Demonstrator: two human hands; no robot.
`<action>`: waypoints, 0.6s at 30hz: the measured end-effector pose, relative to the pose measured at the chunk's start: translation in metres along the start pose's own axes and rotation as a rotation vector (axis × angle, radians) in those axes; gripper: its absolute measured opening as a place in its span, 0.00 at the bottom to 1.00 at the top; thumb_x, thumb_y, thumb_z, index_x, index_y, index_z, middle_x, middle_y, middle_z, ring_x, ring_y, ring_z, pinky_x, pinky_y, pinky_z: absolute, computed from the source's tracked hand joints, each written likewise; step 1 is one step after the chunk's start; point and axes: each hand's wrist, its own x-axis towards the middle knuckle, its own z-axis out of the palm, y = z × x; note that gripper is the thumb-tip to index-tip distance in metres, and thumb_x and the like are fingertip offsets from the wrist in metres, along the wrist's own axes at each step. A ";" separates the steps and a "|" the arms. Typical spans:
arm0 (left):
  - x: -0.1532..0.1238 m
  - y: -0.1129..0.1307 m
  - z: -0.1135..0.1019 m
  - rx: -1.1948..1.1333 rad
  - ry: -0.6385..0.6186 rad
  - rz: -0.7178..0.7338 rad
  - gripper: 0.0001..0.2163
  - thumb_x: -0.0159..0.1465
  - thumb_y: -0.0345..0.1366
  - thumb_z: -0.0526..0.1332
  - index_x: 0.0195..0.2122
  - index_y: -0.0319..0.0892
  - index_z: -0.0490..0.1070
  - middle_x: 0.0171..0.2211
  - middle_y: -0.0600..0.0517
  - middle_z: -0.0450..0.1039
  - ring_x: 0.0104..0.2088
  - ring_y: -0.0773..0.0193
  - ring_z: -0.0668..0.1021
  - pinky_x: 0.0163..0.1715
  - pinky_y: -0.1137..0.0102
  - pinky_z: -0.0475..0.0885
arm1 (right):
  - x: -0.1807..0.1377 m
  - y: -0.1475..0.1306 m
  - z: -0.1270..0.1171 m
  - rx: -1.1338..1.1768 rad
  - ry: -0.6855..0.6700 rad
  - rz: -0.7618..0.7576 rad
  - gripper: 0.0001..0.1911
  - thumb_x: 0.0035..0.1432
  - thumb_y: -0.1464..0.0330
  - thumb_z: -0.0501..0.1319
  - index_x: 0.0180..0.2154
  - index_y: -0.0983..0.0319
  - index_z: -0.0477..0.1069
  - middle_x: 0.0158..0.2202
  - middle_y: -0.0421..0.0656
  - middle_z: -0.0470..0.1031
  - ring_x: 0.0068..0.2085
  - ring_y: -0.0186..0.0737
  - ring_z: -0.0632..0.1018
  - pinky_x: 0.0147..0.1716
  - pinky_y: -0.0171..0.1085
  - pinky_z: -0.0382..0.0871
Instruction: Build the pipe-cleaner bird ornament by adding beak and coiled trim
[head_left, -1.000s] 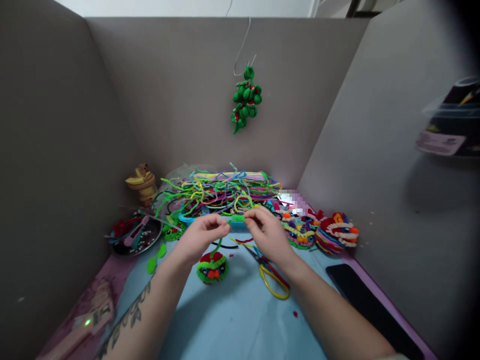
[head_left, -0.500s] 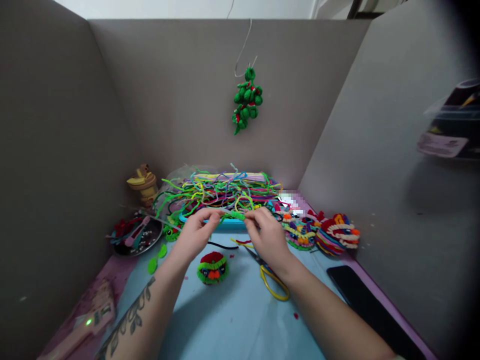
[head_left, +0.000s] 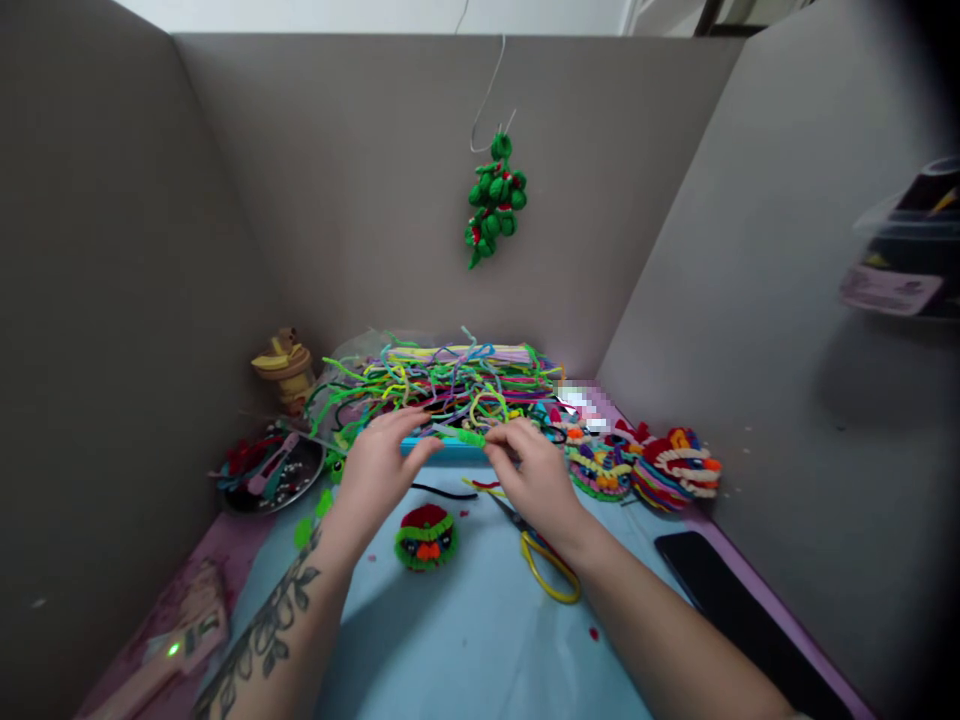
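Observation:
My right hand [head_left: 534, 476] pinches the right end of a small green pipe cleaner coil [head_left: 470, 437], held just above the front edge of a blue tray [head_left: 442, 451]. My left hand [head_left: 379, 470] shows its back to me; its fingers, close together, meet the thin left end of the same piece. Behind both hands a tangled pile of coloured pipe cleaners [head_left: 442, 385] fills the tray. A round green and red fuzzy face [head_left: 425, 536] lies on the light blue mat [head_left: 465, 650] below my hands.
Yellow-handled scissors [head_left: 550, 573] lie right of the fuzzy face. Finished colourful pieces [head_left: 649, 468] and a black phone [head_left: 720, 592] are on the right. A metal dish [head_left: 271, 472], a yellow figure [head_left: 285, 366] and a pink device [head_left: 176, 632] stand left. A green ornament [head_left: 495, 196] hangs on the grey partition.
My left hand has slid left and turned palm down along the thin end. Both hands have drifted slightly up toward the pile. The green coil stays in my right fingers.

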 end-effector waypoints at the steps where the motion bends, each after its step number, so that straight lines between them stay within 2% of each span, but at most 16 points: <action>1: -0.001 0.003 0.004 -0.035 0.018 0.035 0.14 0.61 0.41 0.60 0.47 0.43 0.74 0.49 0.46 0.75 0.51 0.55 0.74 0.52 0.61 0.67 | 0.000 -0.002 0.000 0.033 -0.006 0.006 0.05 0.58 0.74 0.56 0.33 0.61 0.69 0.32 0.42 0.71 0.35 0.38 0.73 0.35 0.35 0.66; 2: -0.002 0.005 0.009 -0.061 0.026 0.069 0.15 0.61 0.39 0.61 0.48 0.43 0.72 0.49 0.46 0.75 0.50 0.56 0.74 0.52 0.61 0.67 | 0.001 -0.003 -0.001 0.060 -0.011 0.012 0.05 0.58 0.74 0.56 0.32 0.61 0.69 0.32 0.42 0.71 0.35 0.38 0.73 0.34 0.35 0.66; 4: -0.003 0.008 0.015 -0.101 0.007 0.111 0.11 0.61 0.38 0.60 0.44 0.43 0.74 0.44 0.47 0.77 0.47 0.58 0.76 0.49 0.63 0.68 | 0.002 -0.006 -0.002 0.090 -0.021 0.028 0.06 0.57 0.74 0.56 0.32 0.61 0.69 0.31 0.41 0.70 0.34 0.37 0.72 0.33 0.34 0.66; 6: -0.003 0.009 0.018 -0.124 -0.025 0.109 0.08 0.62 0.37 0.59 0.39 0.43 0.75 0.39 0.49 0.79 0.42 0.59 0.77 0.45 0.64 0.70 | 0.003 -0.007 -0.003 0.103 -0.019 0.049 0.06 0.57 0.74 0.56 0.31 0.61 0.70 0.30 0.41 0.70 0.32 0.36 0.72 0.31 0.33 0.65; 9: -0.004 0.011 0.018 -0.107 -0.053 0.094 0.08 0.64 0.38 0.57 0.35 0.43 0.76 0.34 0.49 0.79 0.37 0.59 0.78 0.40 0.66 0.70 | 0.004 -0.006 -0.003 0.088 0.008 0.066 0.05 0.56 0.74 0.56 0.30 0.61 0.69 0.29 0.41 0.69 0.31 0.36 0.71 0.30 0.33 0.64; 13: -0.007 0.017 0.018 -0.097 -0.113 0.086 0.10 0.64 0.39 0.57 0.33 0.41 0.75 0.31 0.48 0.78 0.33 0.60 0.77 0.35 0.68 0.68 | 0.004 0.000 0.000 0.005 0.034 0.050 0.06 0.57 0.74 0.56 0.30 0.62 0.69 0.28 0.41 0.69 0.31 0.36 0.71 0.31 0.33 0.64; 18: -0.008 0.024 0.019 -0.160 -0.173 0.019 0.11 0.65 0.38 0.55 0.31 0.41 0.73 0.29 0.51 0.76 0.31 0.63 0.75 0.32 0.71 0.65 | 0.000 0.005 0.005 -0.208 0.040 -0.067 0.07 0.61 0.73 0.54 0.34 0.62 0.70 0.32 0.44 0.71 0.34 0.38 0.73 0.34 0.34 0.65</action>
